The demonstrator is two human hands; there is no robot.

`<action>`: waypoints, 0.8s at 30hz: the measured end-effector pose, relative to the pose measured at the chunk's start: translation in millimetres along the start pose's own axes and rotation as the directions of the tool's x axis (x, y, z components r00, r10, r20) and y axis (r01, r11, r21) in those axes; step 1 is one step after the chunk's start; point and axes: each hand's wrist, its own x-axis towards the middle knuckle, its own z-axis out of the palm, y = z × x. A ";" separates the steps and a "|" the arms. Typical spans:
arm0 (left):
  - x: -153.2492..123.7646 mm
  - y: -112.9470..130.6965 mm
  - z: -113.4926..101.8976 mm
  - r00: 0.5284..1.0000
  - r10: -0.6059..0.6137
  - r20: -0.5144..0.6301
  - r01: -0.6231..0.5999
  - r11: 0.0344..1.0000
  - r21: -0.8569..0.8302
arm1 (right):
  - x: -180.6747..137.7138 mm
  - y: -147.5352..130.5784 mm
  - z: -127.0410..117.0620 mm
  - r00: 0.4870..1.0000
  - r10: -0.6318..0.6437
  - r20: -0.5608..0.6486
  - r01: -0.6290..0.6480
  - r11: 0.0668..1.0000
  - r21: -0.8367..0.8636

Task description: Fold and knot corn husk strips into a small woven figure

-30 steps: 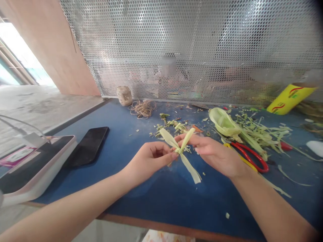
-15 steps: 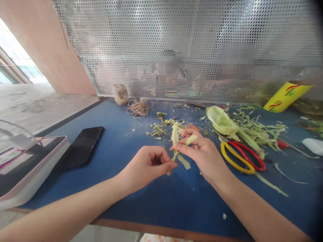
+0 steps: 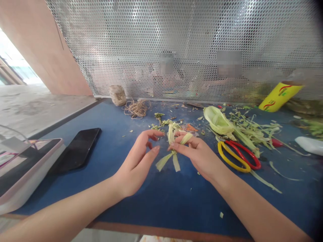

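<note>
My right hand [image 3: 195, 154] pinches a small bundle of pale green husk strips [image 3: 173, 153] over the blue table [image 3: 151, 201]; two strips stick up past my fingers and two hang down toward the table. My left hand [image 3: 137, 161] hovers just left of the bundle with its fingers spread and holds nothing. Its fingertips are a little apart from the strips.
Red and yellow scissors [image 3: 238, 156] lie to the right of my right hand, beside a green husk [image 3: 218, 121] and a heap of husk shreds [image 3: 254, 131]. A black phone [image 3: 75, 149] and a white device [image 3: 22, 168] lie at the left. A coil of twine [image 3: 136, 108] and a yellow bottle [image 3: 279, 95] sit by the perforated metal screen [image 3: 176, 43].
My left hand has let go of the strips and opened its fingers. The right hand keeps the bundle, which has turned so that its lower ends now hang down to the left.
</note>
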 end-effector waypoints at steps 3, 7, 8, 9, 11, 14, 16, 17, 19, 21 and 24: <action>-1.2 -9.9 2.2 0.971 0.231 0.060 -0.238 0.959 0.152 | -0.4 -0.1 -0.5 1.000 0.010 -0.012 -0.010 1.000 -0.004; -0.8 -17.6 6.2 0.958 0.266 0.108 -0.282 0.942 0.184 | -1.5 -0.6 -2.1 0.998 -0.030 -0.055 0.027 0.998 -0.058; -0.3 -17.7 6.5 0.968 0.236 0.088 -0.248 0.956 0.158 | -2.2 -1.3 -2.3 0.998 -0.053 -0.046 0.048 0.995 -0.087; 0.4 -17.0 6.6 0.977 0.202 0.067 -0.209 0.969 0.129 | -2.9 -2.4 -2.5 0.996 -0.079 -0.035 0.074 0.990 -0.116; 1.8 -14.0 6.3 0.991 0.121 0.061 -0.125 0.990 0.071 | -4.5 -5.5 -2.5 0.990 -0.140 -0.023 0.135 0.977 -0.165; 3.2 -7.4 5.9 0.993 -0.014 0.114 0.015 1.000 -0.003 | -6.3 -11.0 -2.2 0.968 -0.242 -0.068 0.220 0.946 -0.240; 3.5 -3.7 5.9 0.986 -0.074 0.152 0.079 0.996 -0.032 | -7.1 -13.9 -1.5 0.962 -0.268 -0.054 0.247 0.937 -0.247; 3.5 -2.5 5.9 0.982 -0.089 0.165 0.097 0.994 -0.042 | -7.5 -14.9 -0.8 0.966 -0.256 -0.026 0.243 0.942 -0.229; 3.5 -1.3 5.7 0.975 -0.101 0.196 0.114 0.992 -0.061 | -8.7 -16.3 1.1 0.979 -0.204 0.024 0.204 0.960 -0.192; 3.5 -1.3 5.4 0.968 -0.104 0.226 0.127 0.988 -0.087 | -10.4 -17.2 3.6 0.986 -0.168 0.024 0.169 0.968 -0.186; 3.4 -1.7 5.1 0.965 -0.094 0.245 0.124 0.986 -0.108 | -12.7 -18.6 6.6 0.986 -0.168 0.001 0.166 0.970 -0.179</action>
